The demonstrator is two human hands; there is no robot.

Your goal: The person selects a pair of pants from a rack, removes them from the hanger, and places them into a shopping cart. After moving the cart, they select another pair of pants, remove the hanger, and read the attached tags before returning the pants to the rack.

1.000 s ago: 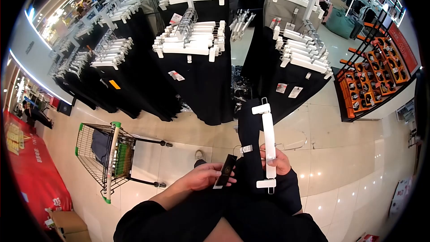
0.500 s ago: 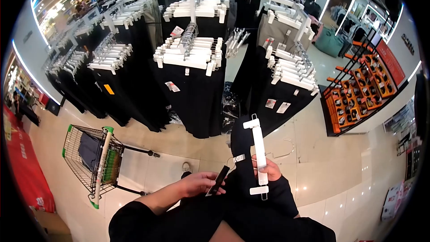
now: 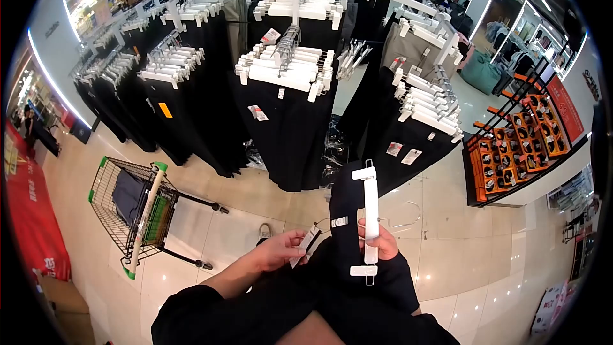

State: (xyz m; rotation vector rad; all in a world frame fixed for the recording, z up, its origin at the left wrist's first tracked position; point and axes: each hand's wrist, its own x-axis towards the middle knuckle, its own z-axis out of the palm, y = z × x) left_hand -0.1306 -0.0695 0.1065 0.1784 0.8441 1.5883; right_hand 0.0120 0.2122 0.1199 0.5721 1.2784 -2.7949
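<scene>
In my right hand (image 3: 385, 244) is a white clip hanger (image 3: 371, 207), held by the middle of its bar, with the metal hook pointing right. Black trousers (image 3: 345, 198) hang from its two clips, waistband turned toward me. A small white label (image 3: 340, 222) shows at the waistband. My left hand (image 3: 281, 250) pinches a hang tag (image 3: 308, 243) joined by a thin cord to the trousers; its pale side faces up. The lower part of the trousers blends into my dark clothing and cannot be made out.
Racks of black trousers (image 3: 287, 134) on white hangers stand ahead. A shopping cart (image 3: 137, 201) with a dark folded garment (image 3: 129, 195) is at the left. An orange display stand (image 3: 517, 144) stands at the right. My shoe (image 3: 264, 230) is on the tiled floor.
My left hand has turned the hang tag from its dark side to its pale side and moved slightly left. The right hand still holds the hanger. The view has shifted a little.
</scene>
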